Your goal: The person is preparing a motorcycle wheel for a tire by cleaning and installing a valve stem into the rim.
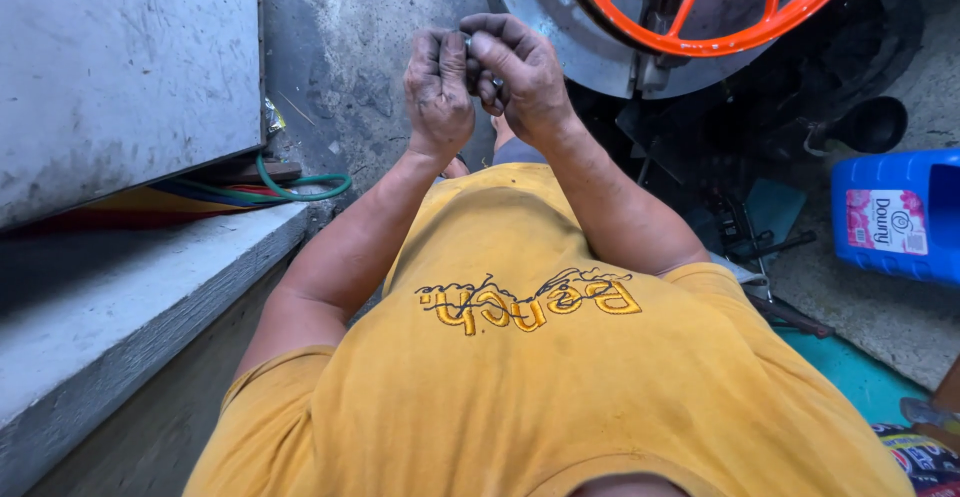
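Both grimy hands are raised together over the yellow shirt: the left hand and right hand pinch a small metal part, perhaps a bearing, between fingertips. It is held, not yet fitted to the orange wheel beyond.

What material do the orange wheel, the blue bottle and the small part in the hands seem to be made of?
Orange wheel: probably painted metal; glossy, even colour on thin rigid spokes.
Blue bottle: plastic, by its smooth moulded body, with a pink paper or film label.
Small part: held between the left hand and right hand; grey and shiny, likely metal, but mostly hidden.
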